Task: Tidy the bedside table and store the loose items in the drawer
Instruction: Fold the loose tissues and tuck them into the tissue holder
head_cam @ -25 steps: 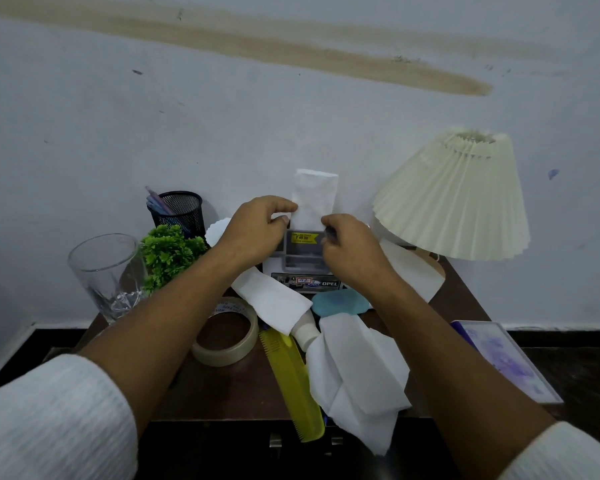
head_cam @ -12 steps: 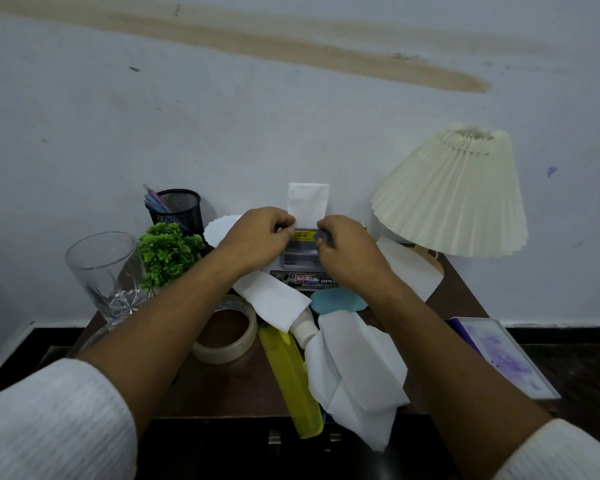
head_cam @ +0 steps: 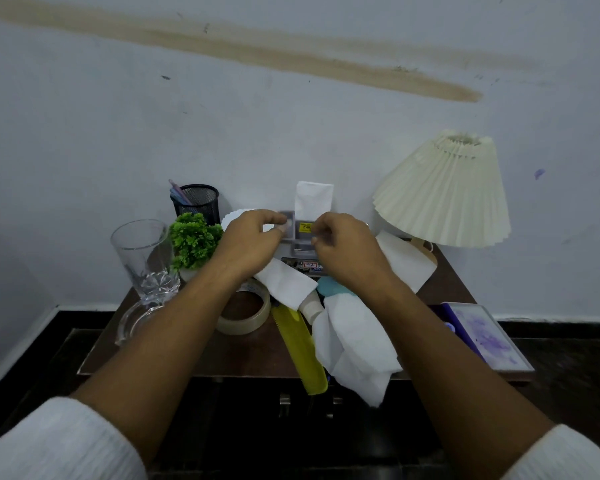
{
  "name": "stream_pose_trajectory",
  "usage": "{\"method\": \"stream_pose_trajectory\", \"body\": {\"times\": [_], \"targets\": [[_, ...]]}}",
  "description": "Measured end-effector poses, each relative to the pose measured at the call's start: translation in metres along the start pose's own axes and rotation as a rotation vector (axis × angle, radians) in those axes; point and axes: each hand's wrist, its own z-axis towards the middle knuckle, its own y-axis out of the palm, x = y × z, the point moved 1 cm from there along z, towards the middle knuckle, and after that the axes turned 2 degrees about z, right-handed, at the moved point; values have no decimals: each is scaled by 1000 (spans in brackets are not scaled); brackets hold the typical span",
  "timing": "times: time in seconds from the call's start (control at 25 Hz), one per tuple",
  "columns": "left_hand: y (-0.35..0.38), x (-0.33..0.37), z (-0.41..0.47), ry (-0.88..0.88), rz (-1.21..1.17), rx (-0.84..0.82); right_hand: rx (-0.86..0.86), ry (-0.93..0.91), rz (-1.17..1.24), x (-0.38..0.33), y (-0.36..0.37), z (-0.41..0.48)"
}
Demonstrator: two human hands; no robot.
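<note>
Pinching fingers are seen: a grey flap (head_cam: 287, 216) is held by the left hand (head_cam: 253, 237); the right hand (head_cam: 347, 251) is curled at the box (head_cam: 300, 249), its grip unclear.

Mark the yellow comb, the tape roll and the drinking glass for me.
yellow comb (head_cam: 300, 351): head view, middle of its flat spine.
tape roll (head_cam: 257, 320): head view, front right of the ring's outer wall.
drinking glass (head_cam: 142, 258): head view, middle of its clear side wall.

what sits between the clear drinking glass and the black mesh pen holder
In the head view, a small green leafy plant sits between the clear drinking glass and the black mesh pen holder.
</note>
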Motion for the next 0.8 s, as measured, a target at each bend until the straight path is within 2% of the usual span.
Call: {"method": "stream_pose_trajectory", "body": {"times": [0.16, 0.32, 0.52, 0.68, 0.8], "targets": [[-8, -12, -27, -80, -100, 11, -133, 50, -27, -10, 13, -23], [-7, -29, -48, -161, -167, 12, -185, 97, -79, -1, 28, -38], [-8, -35, -42, -227, -253, 13, -154, -49, -201, -2, 41, -45], [-8, -39, -35, -273, -287, 28, -199, -47, -333, -1, 51, -45], [-6, -43, -34, -320, -289, 9, -236, -90, -320, 1, 54, -45]]}}
